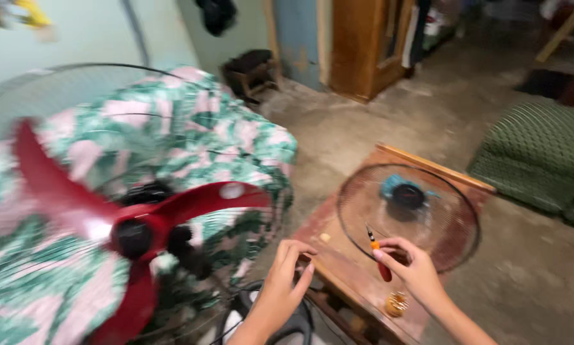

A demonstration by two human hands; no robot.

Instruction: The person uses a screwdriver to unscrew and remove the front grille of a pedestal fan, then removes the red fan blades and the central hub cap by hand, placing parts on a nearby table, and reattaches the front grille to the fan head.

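Note:
A fan with red blades (133, 233) and its rear wire guard stands at the left, close to me. My right hand (411, 271) holds a screwdriver (378, 254) with an orange and red handle, tip pointing up, over a low wooden table (357, 281). On that table lies a round wire fan guard (408, 211) with a blue centre cap (403, 191). My left hand (287, 278) is at the table's near-left edge with its fingers pinched together; whether it holds something small I cannot tell.
A green and pink patterned cloth (191, 134) drapes over something behind the fan. A green quilted cushion (542, 153) lies on the concrete floor at the right. A small brass-coloured part (395, 303) rests on the table. A wooden cabinet (364, 45) stands at the back.

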